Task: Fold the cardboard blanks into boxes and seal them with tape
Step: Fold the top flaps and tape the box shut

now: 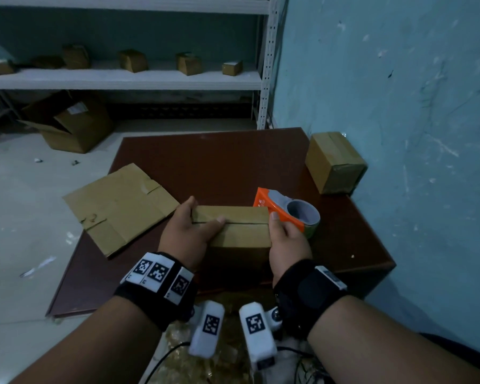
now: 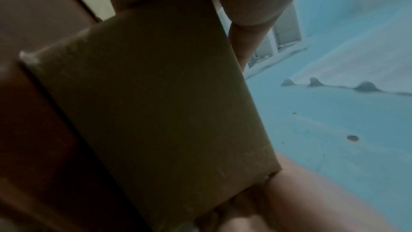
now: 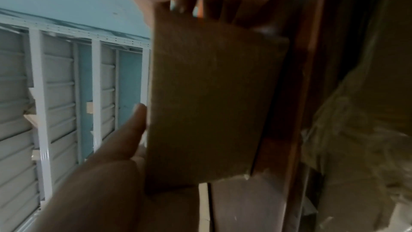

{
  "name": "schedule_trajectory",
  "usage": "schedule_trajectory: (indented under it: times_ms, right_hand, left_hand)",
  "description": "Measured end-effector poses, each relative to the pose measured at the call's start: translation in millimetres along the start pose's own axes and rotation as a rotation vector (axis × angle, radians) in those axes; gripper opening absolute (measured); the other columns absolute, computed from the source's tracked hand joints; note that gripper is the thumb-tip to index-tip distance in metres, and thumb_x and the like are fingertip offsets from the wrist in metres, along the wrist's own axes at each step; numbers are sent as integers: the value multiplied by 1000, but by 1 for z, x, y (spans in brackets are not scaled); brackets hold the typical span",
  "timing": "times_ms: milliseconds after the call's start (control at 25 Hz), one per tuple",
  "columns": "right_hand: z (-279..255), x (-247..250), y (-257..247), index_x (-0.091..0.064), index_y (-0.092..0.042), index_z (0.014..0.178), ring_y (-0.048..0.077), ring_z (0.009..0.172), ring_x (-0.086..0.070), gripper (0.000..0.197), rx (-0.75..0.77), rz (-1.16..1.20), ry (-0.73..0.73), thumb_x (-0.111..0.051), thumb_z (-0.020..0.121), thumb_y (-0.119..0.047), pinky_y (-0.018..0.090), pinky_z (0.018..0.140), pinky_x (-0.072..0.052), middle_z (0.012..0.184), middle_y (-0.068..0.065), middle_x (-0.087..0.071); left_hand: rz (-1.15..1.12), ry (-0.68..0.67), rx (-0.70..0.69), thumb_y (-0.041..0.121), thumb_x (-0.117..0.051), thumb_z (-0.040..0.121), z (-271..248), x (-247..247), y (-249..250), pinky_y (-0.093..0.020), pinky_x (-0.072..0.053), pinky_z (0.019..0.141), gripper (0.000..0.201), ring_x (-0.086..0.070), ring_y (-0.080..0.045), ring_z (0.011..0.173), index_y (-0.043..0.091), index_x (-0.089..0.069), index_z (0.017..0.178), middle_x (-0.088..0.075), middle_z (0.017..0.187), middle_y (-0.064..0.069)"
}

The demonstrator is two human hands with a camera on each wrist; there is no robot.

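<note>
Both hands, the left hand (image 1: 187, 231) and right hand (image 1: 284, 239), clasp the folded box (image 1: 241, 231), its top flaps seemingly untaped.

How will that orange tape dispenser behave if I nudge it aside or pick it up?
The tape dispenser lies on the brown table, touching the right hand, so a nudge would probably slide it. Its roll is round, but the flat orange body likely stops it rolling. It looks like rigid plastic, probably stiff and light; any cutting edge is not visible, so grip the body.
</note>
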State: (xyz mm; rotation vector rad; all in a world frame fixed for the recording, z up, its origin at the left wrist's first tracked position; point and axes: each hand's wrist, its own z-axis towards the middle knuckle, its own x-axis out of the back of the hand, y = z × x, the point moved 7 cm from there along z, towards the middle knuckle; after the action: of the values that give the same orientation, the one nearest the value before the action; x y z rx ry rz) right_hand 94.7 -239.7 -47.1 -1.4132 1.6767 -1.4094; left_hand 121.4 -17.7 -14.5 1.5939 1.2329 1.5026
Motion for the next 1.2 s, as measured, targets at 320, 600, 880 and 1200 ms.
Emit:
schedule_trajectory:
  times_ms: [320, 600, 880, 1200]
  right_hand:
    - [15, -13, 12, -69, -45, 93, 23, 93, -72, 33, -21, 204, 57, -60, 83, -75, 51, 89, -59, 96, -5, -77]
    - [24, -24, 13, -71, -52, 101, 21, 102, -73, 15, 30, 193, -41, -63, 99, -40, 52, 91, -60, 105, -10, -78]
    - [11, -21, -13, -52, -32, 150, 21, 139, -49, 40, -19, 132, -63, -39, 111, -26, 41, 122, -35, 151, -1, -54]
    - [2, -41, -23, -35, -30, 160, 13, 151, -34, 60, 117, -63, -235, -53, 105, -44, 30, 115, -29, 163, -13, -37]
  left_hand:
    - [-200, 53, 113, 39, -56, 104, 3, 3, -12, -33, -44, 94, 44, -55, -21, 124, 41, -51, 148, -53, 148, 6]
    - [-406, -5, 167, 47, -60, 96, 2, -1, -15, -37, -51, 85, 29, -56, -18, 107, 46, -64, 124, -57, 121, 10]
    - [-713, 9, 215, 47, -64, 94, 4, 2, -16, -34, -55, 80, 40, -69, -24, 104, 19, -71, 122, -73, 122, -9]
    - [-632, 110, 214, 46, -56, 102, 4, -3, -21, -31, -53, 81, 31, -66, -21, 109, 37, -55, 133, -63, 130, 0]
